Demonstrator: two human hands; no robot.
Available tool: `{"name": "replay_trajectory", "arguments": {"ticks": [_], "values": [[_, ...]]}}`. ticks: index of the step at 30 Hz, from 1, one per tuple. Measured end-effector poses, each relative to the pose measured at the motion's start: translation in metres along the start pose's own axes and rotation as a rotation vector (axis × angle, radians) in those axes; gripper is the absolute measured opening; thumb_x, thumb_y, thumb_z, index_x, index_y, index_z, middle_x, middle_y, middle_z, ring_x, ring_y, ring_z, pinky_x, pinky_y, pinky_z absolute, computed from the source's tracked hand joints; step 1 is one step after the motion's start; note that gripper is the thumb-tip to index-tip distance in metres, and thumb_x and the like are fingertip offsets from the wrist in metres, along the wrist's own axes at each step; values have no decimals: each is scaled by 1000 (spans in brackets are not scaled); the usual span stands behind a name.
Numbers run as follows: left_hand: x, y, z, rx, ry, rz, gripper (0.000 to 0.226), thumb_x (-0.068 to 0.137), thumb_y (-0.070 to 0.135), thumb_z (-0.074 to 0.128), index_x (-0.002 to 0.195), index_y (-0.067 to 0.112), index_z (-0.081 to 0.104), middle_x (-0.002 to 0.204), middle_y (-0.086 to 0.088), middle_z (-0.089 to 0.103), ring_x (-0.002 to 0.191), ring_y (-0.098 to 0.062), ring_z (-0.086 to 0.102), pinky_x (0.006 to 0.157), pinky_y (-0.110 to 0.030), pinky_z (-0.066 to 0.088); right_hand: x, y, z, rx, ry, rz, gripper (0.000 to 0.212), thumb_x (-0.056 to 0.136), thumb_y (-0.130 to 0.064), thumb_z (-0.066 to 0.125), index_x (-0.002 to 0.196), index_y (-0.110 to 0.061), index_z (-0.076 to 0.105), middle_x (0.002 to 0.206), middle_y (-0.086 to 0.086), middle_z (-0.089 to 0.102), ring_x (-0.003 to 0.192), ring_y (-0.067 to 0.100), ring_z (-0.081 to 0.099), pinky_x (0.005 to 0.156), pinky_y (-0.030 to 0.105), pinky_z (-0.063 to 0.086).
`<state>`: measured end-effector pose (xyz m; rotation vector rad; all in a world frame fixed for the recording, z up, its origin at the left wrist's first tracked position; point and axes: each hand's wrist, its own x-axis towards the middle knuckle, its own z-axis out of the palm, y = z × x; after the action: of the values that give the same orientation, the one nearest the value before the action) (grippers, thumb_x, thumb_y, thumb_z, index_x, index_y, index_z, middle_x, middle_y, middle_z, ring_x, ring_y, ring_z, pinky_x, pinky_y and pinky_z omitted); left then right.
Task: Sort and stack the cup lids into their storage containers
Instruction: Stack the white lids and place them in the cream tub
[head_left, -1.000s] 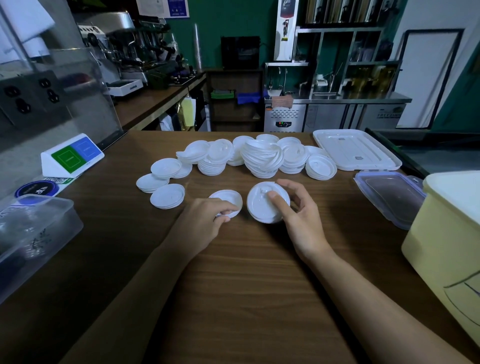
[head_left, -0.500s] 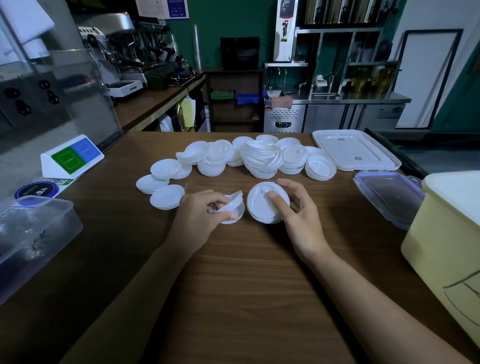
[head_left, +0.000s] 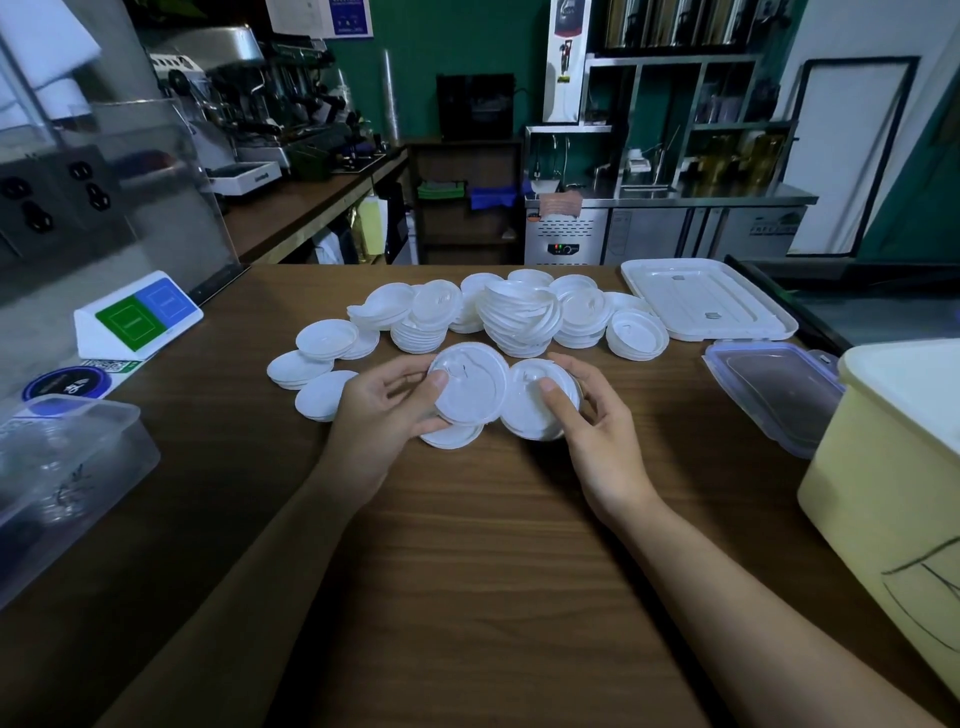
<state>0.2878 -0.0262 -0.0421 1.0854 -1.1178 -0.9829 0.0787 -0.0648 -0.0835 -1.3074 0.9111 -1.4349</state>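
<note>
- Centre frame, left of middle: L hand (head_left: 384, 415), fingers curled under white lid (head_left: 470, 384), thumb on top near rim. Gripping it; lid tilted, held up off the bench (head_left: 493, 545).
- Flat on bench just below: third lid (head_left: 451, 436), partly hidden by the held one.
- Centre frame, right of middle: R hand (head_left: 597, 431), thumb pressed on top of second lid (head_left: 535, 402), fingers wrapped round far rim. Gripping. Single lid or short stack: cannot tell.
- Held lids side by side, rims overlapping.
- Behind hands, mid-upper frame: lid pile (head_left: 519, 317), several stacks crowded together, some leaning.
- Left of pile, near L hand: small flat stacks (head_left: 324, 340).
- Upper right, beside pile: white tray cover (head_left: 701, 301), flat on bench.
- Right side: clear cover (head_left: 774, 397) w/ blue seal, between tray cover and yellow tub (head_left: 893, 467) at right edge.
- Left edge, lower: clear tub (head_left: 67, 467), contents unclear.
- Left, upper-mid: green/blue sign card (head_left: 137, 314).
</note>
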Motion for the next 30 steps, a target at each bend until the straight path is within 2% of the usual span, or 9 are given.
{"name": "replay_trajectory", "arguments": {"ticks": [3,8,9,12,16,19,24,30], "values": [[-2,-2,4,22,-76,-44,17,96,9,69,112,14,75,107,0,79,105,-15,74,74,-29,62,-1,-2,1,-10,-56,-8,24,102,-23,67,125,-19,70,121,-6,73,116,10,67,94,23,50],[-4,-14,12,152,-77,-19,18,90,5,77,107,11,78,101,-13,77,96,-18,76,76,-28,62,-3,-5,2,11,-152,55,32,96,-42,62,122,-26,72,123,-2,74,120,19,66,106,34,49],[-3,-16,12,177,-54,3,18,89,5,79,105,12,78,98,-12,77,92,-17,75,75,-27,62,-3,-6,3,7,-170,57,33,95,-43,63,123,-27,72,124,-2,73,121,19,66,106,34,50],[-3,-17,14,213,4,37,17,85,7,82,102,12,79,87,-7,75,84,-15,74,74,-29,63,-6,-9,3,-16,-194,33,38,92,-40,68,126,-24,69,123,-4,73,115,12,67,95,23,52],[-4,-17,16,200,-14,63,16,85,7,82,100,11,79,87,-3,71,81,-10,71,68,-25,61,-7,-11,3,-17,-198,22,37,92,-35,70,126,-21,69,121,-4,73,112,7,67,90,17,51],[-4,-14,16,170,-14,68,17,85,6,81,102,11,79,95,-8,75,85,-9,71,66,-19,57,-7,-12,4,-17,-203,28,32,96,-29,71,126,-17,69,121,-3,73,110,6,67,90,17,50],[-4,-17,16,67,-17,23,30,84,6,82,111,19,76,105,-6,76,98,-15,72,78,-25,59,-7,-12,3,-12,-208,40,34,95,-31,74,126,-19,69,122,-1,73,112,10,67,90,19,51],[-5,-19,21,90,22,27,27,85,7,82,109,18,77,102,-5,73,91,-11,72,73,-21,57,-9,-14,4,12,-204,53,43,87,-34,74,126,-18,69,120,2,74,109,10,68,88,20,52]]}}
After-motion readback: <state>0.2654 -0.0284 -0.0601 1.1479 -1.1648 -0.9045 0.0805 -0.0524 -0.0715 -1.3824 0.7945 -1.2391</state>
